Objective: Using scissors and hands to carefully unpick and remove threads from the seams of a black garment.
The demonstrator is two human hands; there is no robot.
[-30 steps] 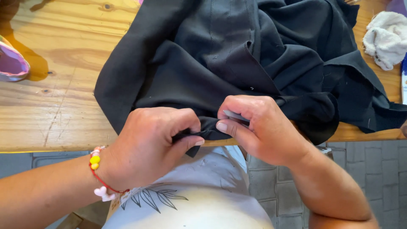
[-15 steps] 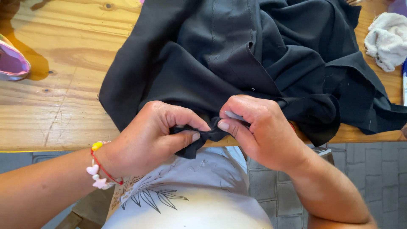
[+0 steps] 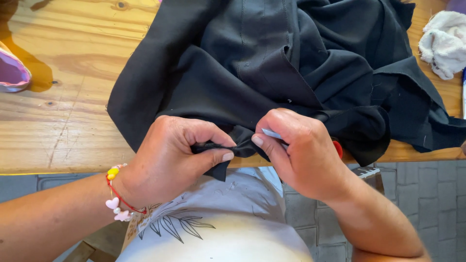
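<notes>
- The black cloth looked light, soft and limp; it lay bunched in folds, so it would likely sag and slide unless gripped firmly at a doubled edge.
- The best hold seemed to be the folded hem nearest the body, where the layers gave the fingers something thick to nip.
- The left hand had its thumb and forefinger pressed together, pinching that hem; the cloth edge sat between the fingertips and a small corner hung below them.
- The right hand was curled, thumb and forefinger closed on a thin pale tool, just beside the left fingertips and touching the same hem.
- Most of the cloth spread away beyond the knuckles over the wooden table.
- A white rag lay well apart, beyond the right hand.
</notes>
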